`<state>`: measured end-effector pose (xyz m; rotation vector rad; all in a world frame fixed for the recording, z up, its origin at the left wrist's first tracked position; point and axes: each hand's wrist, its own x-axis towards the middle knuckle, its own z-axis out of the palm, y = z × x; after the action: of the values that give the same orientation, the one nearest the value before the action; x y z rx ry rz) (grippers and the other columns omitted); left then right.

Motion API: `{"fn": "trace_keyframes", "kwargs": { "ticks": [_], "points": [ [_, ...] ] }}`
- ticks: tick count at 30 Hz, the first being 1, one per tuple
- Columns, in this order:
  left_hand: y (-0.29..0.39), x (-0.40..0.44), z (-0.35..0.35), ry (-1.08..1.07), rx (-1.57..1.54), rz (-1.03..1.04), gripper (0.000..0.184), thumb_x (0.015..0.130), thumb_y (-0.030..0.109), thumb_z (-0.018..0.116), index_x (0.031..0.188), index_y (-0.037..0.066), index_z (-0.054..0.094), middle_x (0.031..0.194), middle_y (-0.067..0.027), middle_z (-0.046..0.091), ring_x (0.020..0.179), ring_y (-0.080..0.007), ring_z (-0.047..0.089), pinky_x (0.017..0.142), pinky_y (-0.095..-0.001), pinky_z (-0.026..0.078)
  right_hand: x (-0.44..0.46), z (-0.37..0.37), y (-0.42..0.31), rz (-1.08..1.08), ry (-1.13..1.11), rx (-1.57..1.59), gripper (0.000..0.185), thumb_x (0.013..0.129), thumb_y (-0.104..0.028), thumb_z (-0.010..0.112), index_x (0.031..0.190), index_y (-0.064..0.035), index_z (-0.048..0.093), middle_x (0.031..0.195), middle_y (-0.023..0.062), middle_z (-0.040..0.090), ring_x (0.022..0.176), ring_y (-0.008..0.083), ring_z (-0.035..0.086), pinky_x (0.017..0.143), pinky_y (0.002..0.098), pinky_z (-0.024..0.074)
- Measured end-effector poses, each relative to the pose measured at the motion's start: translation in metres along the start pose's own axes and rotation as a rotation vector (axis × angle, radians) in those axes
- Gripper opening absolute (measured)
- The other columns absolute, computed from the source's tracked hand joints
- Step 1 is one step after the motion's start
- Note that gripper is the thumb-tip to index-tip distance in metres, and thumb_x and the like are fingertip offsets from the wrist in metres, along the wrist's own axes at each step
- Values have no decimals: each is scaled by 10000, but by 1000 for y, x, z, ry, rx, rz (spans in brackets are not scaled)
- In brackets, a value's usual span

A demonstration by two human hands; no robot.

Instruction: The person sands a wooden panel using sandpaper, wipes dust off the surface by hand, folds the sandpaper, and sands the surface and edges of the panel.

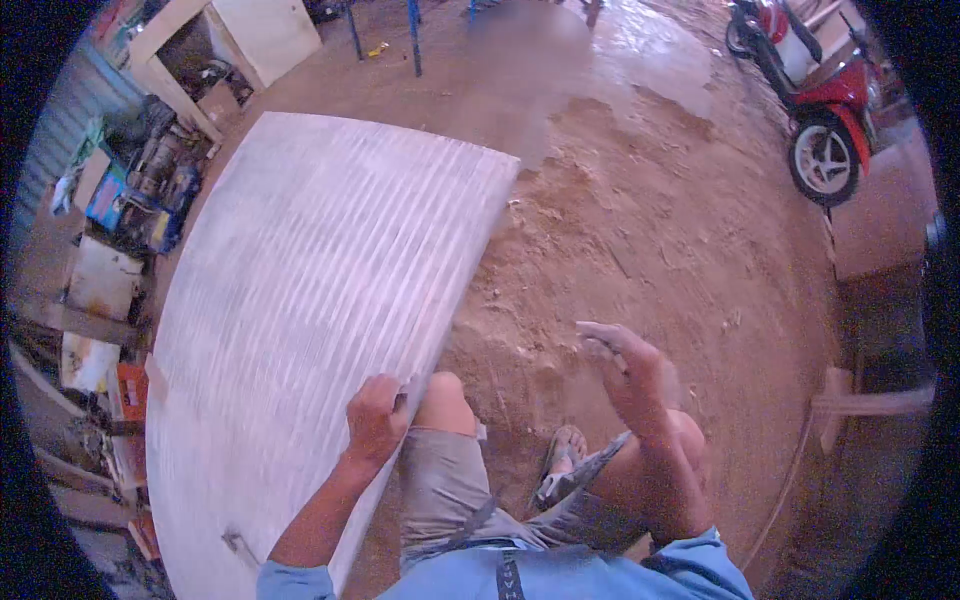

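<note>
A large pale panel (320, 250) with long parallel stripes fills the left half of the head view, tilted beside my left leg. My left hand (376, 418) is closed in a fist over its right edge. A small dark piece shows at its fingers, too little to name. Off the panel, my right hand (625, 365) hangs above the ground near my right knee. Its dusty fingers are bent and pressed together; what they hold, if anything, is hidden. Low on the panel lies a small greyish object (240, 548), its kind unclear.
Brown, dusty ground (640, 240) spreads to the right. A red motorbike (825, 120) stands at the upper right, near a brown board (885, 215). Tools and scrap, with a blue container (108, 203), line the left wall. Thin blue posts (414, 40) rise at the back.
</note>
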<state>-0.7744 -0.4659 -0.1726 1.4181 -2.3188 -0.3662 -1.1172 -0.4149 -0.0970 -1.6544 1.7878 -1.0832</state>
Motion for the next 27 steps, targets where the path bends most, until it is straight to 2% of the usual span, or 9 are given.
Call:
{"fn": "trace_keyframes", "kwargs": {
  "ticks": [5,7,10,14,16,19,22,23,27],
  "points": [
    [31,76,37,171,62,-32,117,709,56,608,807,24,554,787,-160,551,775,-365,560,661,-470,451,51,4,43,-60,-61,125,204,878,-106,592,1066,-50,651,982,126,671,857,212,652,742,306,493],
    [36,124,57,215,63,7,122,720,76,601,820,22,558,794,-165,548,793,-369,557,687,-474,444,68,2,69,-47,-32,105,299,782,-45,606,1076,-82,643,1015,161,657,933,321,639,790,389,508],
    [37,210,99,253,118,67,151,735,114,608,848,18,578,810,-168,562,818,-370,562,715,-472,447,81,-4,117,44,13,38,243,813,-98,606,1049,-56,646,1009,171,656,932,345,631,793,402,507],
    [52,341,148,446,42,133,169,778,202,588,843,50,627,853,-159,627,831,-353,598,723,-474,463,88,-6,152,51,117,11,192,872,-164,609,1031,-69,661,905,153,666,781,270,653,693,350,499],
    [60,364,142,367,37,103,180,777,213,587,852,58,637,854,-161,632,828,-351,603,719,-470,464,92,-10,159,133,80,-15,186,872,-165,603,1014,-63,666,902,161,667,783,270,661,692,351,501],
    [40,335,135,159,54,42,219,774,244,595,893,71,658,859,-164,638,822,-347,608,711,-460,466,94,-12,166,115,129,46,185,869,-159,599,1003,-52,667,878,163,670,767,260,663,687,343,500],
    [38,227,96,257,45,113,150,716,144,650,827,44,644,759,-150,594,760,-341,593,674,-432,461,97,-12,185,37,153,182,180,867,-149,596,994,-44,669,851,169,670,751,232,665,679,333,498],
    [33,191,83,184,114,31,151,716,135,650,829,36,640,748,-150,587,751,-340,590,673,-428,460,97,-13,188,48,160,197,180,867,-149,596,994,-44,669,851,169,670,751,232,665,679,333,498],
    [50,179,73,153,115,-123,155,729,148,650,807,16,626,738,-152,581,736,-338,588,672,-427,456,99,-19,195,130,129,198,187,865,-153,599,1001,-43,667,840,178,669,740,204,664,671,323,495]
  ]
}}
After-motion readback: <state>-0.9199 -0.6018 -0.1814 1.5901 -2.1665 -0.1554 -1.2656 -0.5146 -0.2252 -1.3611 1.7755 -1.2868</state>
